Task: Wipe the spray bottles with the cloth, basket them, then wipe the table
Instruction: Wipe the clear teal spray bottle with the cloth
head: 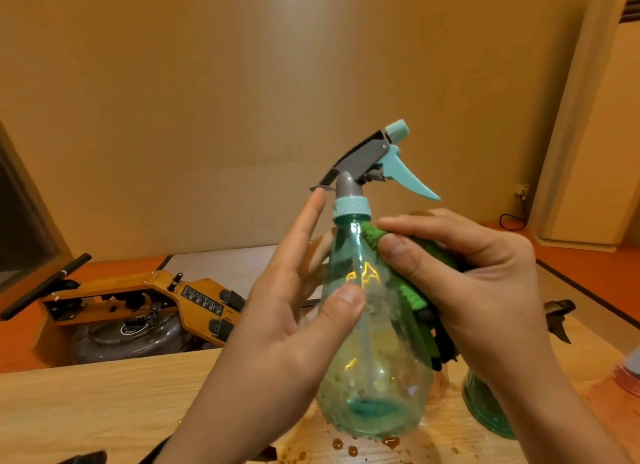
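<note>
A clear teal spray bottle [374, 370] with a grey head and pale teal trigger is held up above the wooden table [86, 401]. My left hand [294, 321] grips its body, thumb pressed on the front and index finger stretched up toward the neck. My right hand [478, 283] pinches a green cloth [405, 287] against the bottle's right shoulder. Water drops cover the bottle's lower half. A second teal bottle [485, 411] stands on the table behind my right wrist, mostly hidden.
Brown liquid drops [349, 448] lie on the table under the bottle. A wooden rowing machine with a water tank [138, 311] sits on the floor beyond the table's far edge. A pink-rimmed object [628, 377] shows at the right edge.
</note>
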A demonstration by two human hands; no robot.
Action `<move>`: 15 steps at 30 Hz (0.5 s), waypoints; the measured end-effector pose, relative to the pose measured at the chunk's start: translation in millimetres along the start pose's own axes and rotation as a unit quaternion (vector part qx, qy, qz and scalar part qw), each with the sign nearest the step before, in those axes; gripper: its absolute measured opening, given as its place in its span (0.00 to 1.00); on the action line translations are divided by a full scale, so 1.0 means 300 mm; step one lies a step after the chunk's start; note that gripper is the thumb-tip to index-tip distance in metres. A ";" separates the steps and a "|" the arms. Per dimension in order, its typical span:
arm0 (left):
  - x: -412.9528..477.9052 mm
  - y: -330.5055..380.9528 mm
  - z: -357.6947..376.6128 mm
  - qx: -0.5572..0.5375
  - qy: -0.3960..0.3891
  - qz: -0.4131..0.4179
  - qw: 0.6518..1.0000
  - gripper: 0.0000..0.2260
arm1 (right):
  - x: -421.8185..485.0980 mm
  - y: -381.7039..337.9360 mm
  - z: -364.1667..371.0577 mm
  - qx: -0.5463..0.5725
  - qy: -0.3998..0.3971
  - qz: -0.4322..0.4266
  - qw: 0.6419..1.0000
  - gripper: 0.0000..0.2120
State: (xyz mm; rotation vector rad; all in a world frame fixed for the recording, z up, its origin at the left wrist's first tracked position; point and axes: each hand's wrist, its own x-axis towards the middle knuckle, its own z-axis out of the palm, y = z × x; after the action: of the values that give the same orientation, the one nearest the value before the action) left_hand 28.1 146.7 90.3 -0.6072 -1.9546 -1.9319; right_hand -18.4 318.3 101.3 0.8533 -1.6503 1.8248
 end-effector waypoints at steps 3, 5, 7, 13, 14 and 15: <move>-0.004 0.007 0.015 0.003 -0.015 0.003 1.000 0.34 | 0.002 -0.002 -0.008 -0.019 0.002 -0.025 0.999 0.07; 0.001 0.003 0.026 0.002 -0.018 -0.005 1.000 0.35 | 0.000 0.003 -0.007 -0.046 -0.010 -0.043 0.998 0.08; 0.012 -0.012 0.020 -0.005 -0.007 -0.011 1.000 0.37 | 0.004 0.010 -0.017 -0.062 -0.037 -0.042 0.997 0.09; 0.015 -0.019 0.018 -0.015 -0.007 -0.009 1.000 0.37 | 0.020 0.015 -0.052 -0.063 -0.090 -0.043 0.993 0.08; 0.013 -0.018 0.024 -0.015 -0.015 -0.012 1.000 0.37 | 0.018 0.016 -0.045 -0.055 -0.065 -0.039 0.996 0.07; 0.012 -0.018 0.028 -0.016 -0.023 -0.014 1.000 0.37 | 0.016 0.018 -0.038 -0.052 -0.046 -0.037 0.997 0.07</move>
State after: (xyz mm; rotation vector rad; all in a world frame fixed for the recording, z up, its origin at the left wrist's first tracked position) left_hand 22.8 155.3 87.4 -0.6405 -1.9740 -1.9868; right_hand -26.7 328.9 100.8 0.9528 -1.7313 1.6571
